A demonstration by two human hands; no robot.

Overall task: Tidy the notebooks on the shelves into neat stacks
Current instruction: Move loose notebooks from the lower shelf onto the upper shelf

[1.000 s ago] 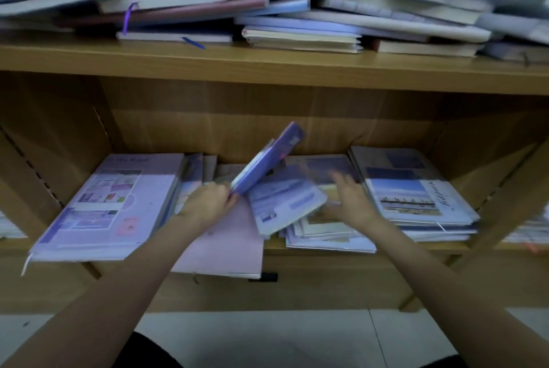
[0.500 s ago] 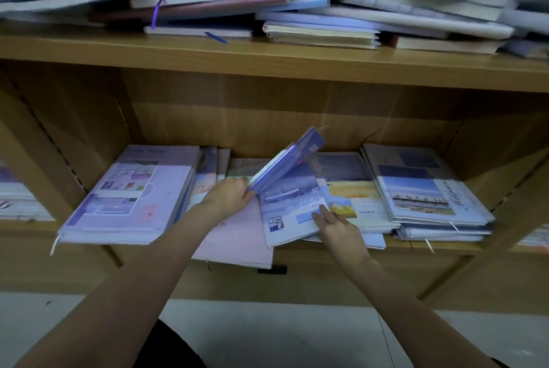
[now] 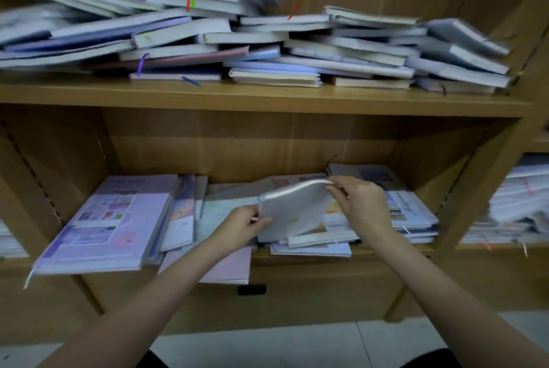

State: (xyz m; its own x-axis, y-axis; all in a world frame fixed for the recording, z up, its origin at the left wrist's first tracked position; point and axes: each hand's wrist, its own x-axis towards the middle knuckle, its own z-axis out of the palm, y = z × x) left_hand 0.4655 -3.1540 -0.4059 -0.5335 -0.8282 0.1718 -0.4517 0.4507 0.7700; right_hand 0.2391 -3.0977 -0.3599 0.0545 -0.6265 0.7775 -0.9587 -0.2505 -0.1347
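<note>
A pale grey-white notebook (image 3: pixel 292 210) is held tilted above the middle of the lower shelf (image 3: pixel 312 253). My left hand (image 3: pixel 240 226) grips its lower left edge. My right hand (image 3: pixel 361 201) pinches its upper right corner. Under it lie loosely spread notebooks (image 3: pixel 315 244). A lilac stack (image 3: pixel 104 222) sits at the shelf's left, with a pink notebook (image 3: pixel 225 266) overhanging the front edge. Another stack (image 3: pixel 413 216) with a printed cover lies on the right, partly hidden by my right hand.
The upper shelf (image 3: pixel 261 99) carries a wide, untidy heap of notebooks (image 3: pixel 252 41) with coloured ribbon markers. Side compartments hold paper stacks on the right (image 3: pixel 517 204) and on the far left (image 3: pixel 10 244). White floor tiles (image 3: pixel 282 344) lie below.
The notebook that my left hand held up at an angle is now held by both hands; my right hand left the flat notebooks and took its top corner. The camera tilted up.
</note>
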